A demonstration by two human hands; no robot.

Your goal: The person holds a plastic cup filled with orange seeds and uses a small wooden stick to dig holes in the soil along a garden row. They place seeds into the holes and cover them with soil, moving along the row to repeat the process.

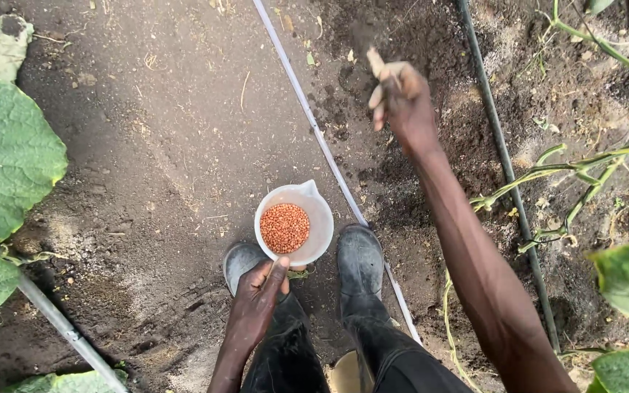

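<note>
My left hand [258, 300] grips a white plastic jug [316, 218] by its rim, low and in front of me. The jug holds a heap of small reddish-brown seeds [285, 227]. My right hand [400, 98] is stretched far forward over the dark tilled soil [431, 189], its fingers curled loosely and pointing down. Whether it holds any seeds I cannot tell. My two black rubber boots [360, 262] stand on the soil below the jug.
A thin white drip line [314, 127] runs diagonally past the jug. A black hose [500, 145] lies right of my arm. Big green leaves [5, 156] fill the left edge, and green vine stems [576, 171] and leaves crowd the right.
</note>
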